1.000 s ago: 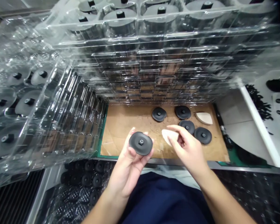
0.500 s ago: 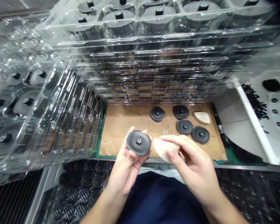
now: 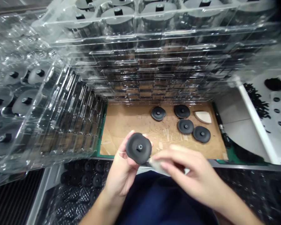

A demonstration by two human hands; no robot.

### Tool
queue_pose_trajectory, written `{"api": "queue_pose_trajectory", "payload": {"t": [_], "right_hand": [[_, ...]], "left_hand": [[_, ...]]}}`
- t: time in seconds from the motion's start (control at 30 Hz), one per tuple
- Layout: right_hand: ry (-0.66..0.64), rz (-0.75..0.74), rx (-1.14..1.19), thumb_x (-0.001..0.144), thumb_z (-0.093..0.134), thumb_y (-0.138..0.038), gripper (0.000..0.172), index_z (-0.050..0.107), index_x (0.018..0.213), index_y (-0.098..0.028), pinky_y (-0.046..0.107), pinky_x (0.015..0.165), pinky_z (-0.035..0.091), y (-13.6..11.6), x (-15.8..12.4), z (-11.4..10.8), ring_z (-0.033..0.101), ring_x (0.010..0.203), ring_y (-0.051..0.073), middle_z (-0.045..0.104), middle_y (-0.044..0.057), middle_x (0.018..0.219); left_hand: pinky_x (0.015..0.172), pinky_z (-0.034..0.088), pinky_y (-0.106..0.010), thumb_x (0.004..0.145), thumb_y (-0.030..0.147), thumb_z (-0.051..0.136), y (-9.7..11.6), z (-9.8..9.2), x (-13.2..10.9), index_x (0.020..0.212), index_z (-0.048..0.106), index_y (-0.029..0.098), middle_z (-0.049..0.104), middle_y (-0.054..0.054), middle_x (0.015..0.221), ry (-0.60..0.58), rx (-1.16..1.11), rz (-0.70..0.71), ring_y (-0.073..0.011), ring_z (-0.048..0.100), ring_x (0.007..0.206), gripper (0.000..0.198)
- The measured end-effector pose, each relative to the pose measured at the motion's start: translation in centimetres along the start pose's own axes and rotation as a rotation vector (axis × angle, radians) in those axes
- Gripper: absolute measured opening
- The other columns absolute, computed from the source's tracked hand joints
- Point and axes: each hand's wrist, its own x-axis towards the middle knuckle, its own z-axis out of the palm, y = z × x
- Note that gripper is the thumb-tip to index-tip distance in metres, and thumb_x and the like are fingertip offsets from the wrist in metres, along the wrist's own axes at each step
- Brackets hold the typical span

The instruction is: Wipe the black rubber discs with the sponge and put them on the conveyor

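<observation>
Black round disc (image 3: 139,152) with a small raised hub at its centre is standing nearly upright in the person's left hand (image 3: 123,176). It is just above the near edge of the bench and in front of the dark blue clothing (image 3: 164,203). The left fingers (image 3: 120,155) are clamping its rim from behind and below, with the palm turned up and the forearm coming in from the lower left. The right hand (image 3: 196,178) is reaching across from the right and is smeared by motion. Its fingers are drawn together on a pale flat wedge-shaped piece (image 3: 157,164), whose tip is at the disc's lower right edge; whether the two are touching I cannot tell.

Beyond the hands, a brown cardboard sheet (image 3: 128,125) is lying on the bench. It is carrying four loose black discs (image 3: 185,126) and a white wedge (image 3: 203,117) near its far right corner. Tall stacks of clear plastic trays are walling it in, a rear stack (image 3: 154,62) and a left stack (image 3: 37,112), both holding discs in round pockets. Below the bench edge on the left, a clear bag of black discs (image 3: 84,181) is resting. On the right, a white tray (image 3: 255,125) is holding small black parts (image 3: 257,103).
</observation>
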Motion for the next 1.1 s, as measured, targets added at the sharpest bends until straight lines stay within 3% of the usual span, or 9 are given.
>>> {"api": "queue_pose_trajectory", "payload": {"t": [0.13, 0.23, 0.3, 0.37, 0.47, 0.67, 0.8, 0.93, 1.1], "right_hand": [[0.205, -0.027, -0.048, 0.087, 0.056, -0.012, 0.022, 0.064, 0.104, -0.023, 0.021, 0.059, 0.049, -0.6, -0.1, -0.5, 0.059, 0.068, 0.011, 0.067, 0.000, 0.082], [0.066, -0.193, 0.030, 0.088, 0.051, -0.009, 0.023, 0.064, 0.105, -0.019, 0.024, 0.072, 0.051, -1.3, 1.1, -0.2, 0.062, 0.078, 0.013, 0.069, 0.002, 0.090], [-0.072, -0.133, 0.042, 0.089, 0.051, -0.011, 0.020, 0.067, 0.098, -0.019, 0.022, 0.069, 0.050, -0.6, 1.5, -0.2, 0.062, 0.074, 0.012, 0.069, 0.001, 0.084], [-0.120, 0.019, -0.004, 0.090, 0.053, -0.016, 0.017, 0.069, 0.094, -0.021, 0.021, 0.064, 0.049, 1.4, 1.2, -0.3, 0.061, 0.070, 0.011, 0.068, 0.000, 0.080], [0.002, 0.171, -0.131, 0.091, 0.051, -0.024, 0.019, 0.069, 0.096, -0.023, 0.024, 0.066, 0.050, 5.9, -0.2, 0.6, 0.063, 0.075, 0.014, 0.069, 0.001, 0.084], [0.255, 0.246, -0.344, 0.090, 0.051, -0.028, 0.030, 0.062, 0.113, -0.013, 0.053, 0.089, 0.042, 11.6, -3.4, 5.1, 0.051, 0.105, 0.030, 0.058, 0.018, 0.112], [0.298, 0.202, -0.381, 0.085, 0.060, -0.030, 0.028, 0.065, 0.109, -0.016, 0.054, 0.091, 0.040, 12.5, -4.4, 6.6, 0.048, 0.106, 0.031, 0.059, 0.016, 0.116], [0.323, 0.141, -0.358, 0.085, 0.061, -0.033, 0.022, 0.069, 0.102, -0.019, 0.050, 0.088, 0.044, 13.0, -4.0, 5.8, 0.053, 0.100, 0.028, 0.063, 0.012, 0.109], [0.384, 0.051, -0.254, 0.090, 0.053, -0.034, 0.026, 0.067, 0.109, -0.023, 0.037, 0.078, 0.051, 8.8, -1.8, 3.2, 0.058, 0.093, 0.021, 0.057, 0.009, 0.100]], "left_hand": [[0.084, 0.054, -0.027, 0.049, 0.029, 0.088, -0.2, 0.2, 0.4, 0.105, 0.068, 0.031, 0.073, -0.002, 0.105, -0.078, -0.027, 0.010, -0.0200, 0.069, 0.093, 0.060], [0.084, 0.053, -0.025, 0.056, 0.024, 0.085, -0.2, 0.0, 0.4, 0.108, 0.066, 0.031, 0.072, -0.002, 0.106, -0.058, 0.002, -0.029, -0.0194, 0.067, 0.097, 0.055], [0.082, 0.054, -0.026, 0.058, 0.023, 0.084, 0.0, -0.5, 0.4, 0.108, 0.065, 0.031, 0.070, -0.002, 0.108, 0.000, 0.010, -0.040, -0.0196, 0.067, 0.096, 0.054], [0.083, 0.055, -0.028, 0.058, 0.025, 0.084, 0.3, -1.0, 0.4, 0.108, 0.064, 0.032, 0.069, -0.001, 0.110, 0.034, -0.006, -0.027, -0.0207, 0.067, 0.095, 0.054], [0.084, 0.055, -0.030, 0.057, 0.028, 0.084, 0.4, -1.2, 0.6, 0.107, 0.063, 0.032, 0.070, -0.001, 0.109, 0.039, -0.039, -0.010, -0.0224, 0.068, 0.098, 0.055], [0.086, 0.055, -0.029, 0.061, 0.032, 0.081, 0.1, -0.3, 0.9, 0.112, 0.063, 0.028, 0.072, -0.003, 0.108, 0.030, -0.116, -0.048, -0.0222, 0.069, 0.096, 0.054], [0.087, 0.055, -0.028, 0.064, 0.030, 0.080, 0.1, -0.5, 0.8, 0.126, 0.053, 0.030, 0.073, -0.003, 0.104, 0.031, -0.156, -0.063, -0.0225, 0.068, 0.099, 0.068], [0.088, 0.054, -0.029, 0.067, 0.029, 0.078, 0.1, -0.7, 0.6, 0.133, 0.046, 0.031, 0.074, -0.004, 0.103, 0.016, -0.201, -0.101, -0.0233, 0.068, 0.101, 0.073], [0.091, 0.054, -0.030, 0.068, 0.030, 0.076, 0.1, -0.6, 0.2, 0.124, 0.057, 0.027, 0.072, -0.006, 0.111, -0.048, -0.212, -0.134, -0.0248, 0.066, 0.105, 0.059]]}}
